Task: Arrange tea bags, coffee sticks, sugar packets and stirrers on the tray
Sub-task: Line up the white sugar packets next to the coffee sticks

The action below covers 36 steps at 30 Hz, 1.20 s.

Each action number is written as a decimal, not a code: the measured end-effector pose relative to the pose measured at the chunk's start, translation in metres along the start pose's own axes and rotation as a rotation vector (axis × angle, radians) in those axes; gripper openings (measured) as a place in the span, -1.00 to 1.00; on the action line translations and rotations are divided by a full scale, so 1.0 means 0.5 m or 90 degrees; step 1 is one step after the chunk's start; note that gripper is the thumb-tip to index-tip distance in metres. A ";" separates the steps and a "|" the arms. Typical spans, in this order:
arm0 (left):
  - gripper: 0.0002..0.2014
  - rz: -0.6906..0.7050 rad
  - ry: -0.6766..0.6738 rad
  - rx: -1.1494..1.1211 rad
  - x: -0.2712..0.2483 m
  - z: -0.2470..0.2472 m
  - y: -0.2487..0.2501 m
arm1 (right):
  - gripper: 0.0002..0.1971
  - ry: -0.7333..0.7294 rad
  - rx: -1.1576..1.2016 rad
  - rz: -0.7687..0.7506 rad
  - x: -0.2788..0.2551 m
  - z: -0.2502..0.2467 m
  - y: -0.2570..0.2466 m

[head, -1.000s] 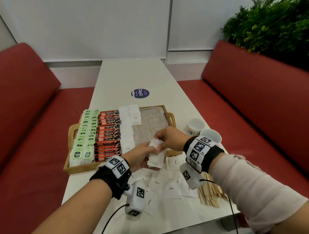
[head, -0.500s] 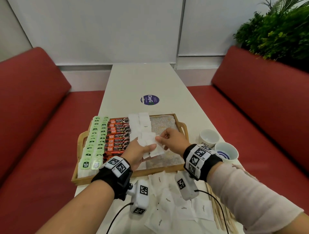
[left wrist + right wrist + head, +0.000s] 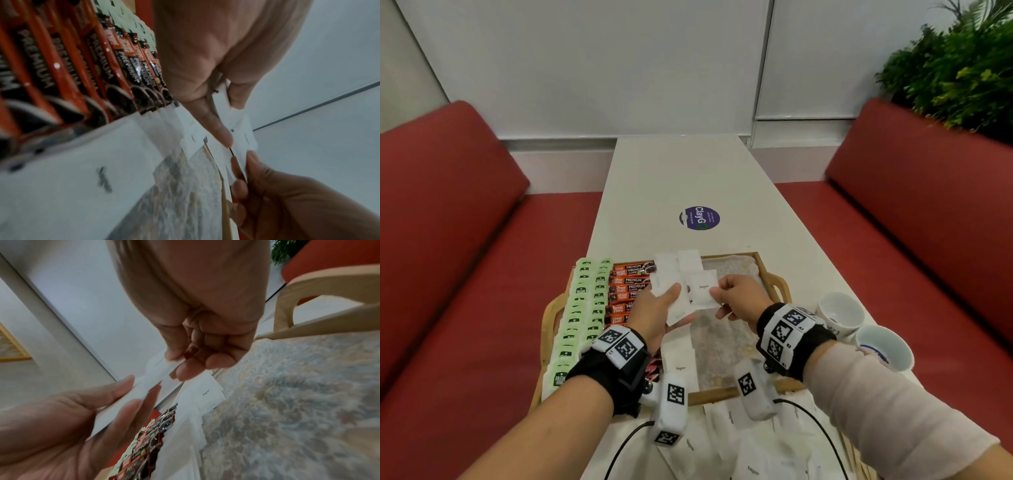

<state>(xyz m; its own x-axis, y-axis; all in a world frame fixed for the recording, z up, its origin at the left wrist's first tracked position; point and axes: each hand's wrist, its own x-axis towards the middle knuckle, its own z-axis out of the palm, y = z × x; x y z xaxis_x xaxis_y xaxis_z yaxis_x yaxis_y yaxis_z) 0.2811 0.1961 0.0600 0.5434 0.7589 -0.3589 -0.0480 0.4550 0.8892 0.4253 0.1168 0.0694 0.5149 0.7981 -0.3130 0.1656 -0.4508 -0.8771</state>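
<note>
Mid-frame over the tray (image 3: 774, 274), the right hand (image 3: 739, 298) pinches one sugar packet (image 3: 702, 291) off the stack the left hand (image 3: 654, 315) grips, and a loose pinch could drop extras crookedly.

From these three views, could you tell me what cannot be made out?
- Stirrers: head view, cut off by the bottom edge, behind the right forearm.
- How many sugar packets the left hand holds: overlapped.
- Small print on coffee sticks: left wrist view, blurred.

White table (image 3: 674, 178) with wooden tray (image 3: 774, 281), two cups (image 3: 839, 313), loose sugar packets (image 3: 753, 459).
</note>
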 end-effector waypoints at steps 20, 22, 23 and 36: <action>-0.82 0.022 0.058 0.006 0.078 -0.058 0.016 | -0.74 0.064 -0.202 0.144 0.155 0.051 0.023; -0.82 0.021 0.053 0.002 0.078 -0.058 0.017 | -0.77 0.056 -0.231 0.142 0.158 0.051 0.023; -0.81 0.020 0.048 0.001 0.077 -0.058 0.017 | -0.77 0.053 -0.242 0.140 0.159 0.052 0.023; -0.73 -0.077 -0.043 -0.084 0.069 -0.051 0.026 | -0.82 0.043 -0.332 0.113 0.152 0.052 0.016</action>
<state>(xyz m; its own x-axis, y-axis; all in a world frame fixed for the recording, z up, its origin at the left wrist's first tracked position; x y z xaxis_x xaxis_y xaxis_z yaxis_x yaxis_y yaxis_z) 0.2779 0.2403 0.0521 0.6069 0.6641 -0.4366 -0.0863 0.6011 0.7945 0.4441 0.1843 0.0292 0.6230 0.6724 -0.3997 0.4576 -0.7277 -0.5110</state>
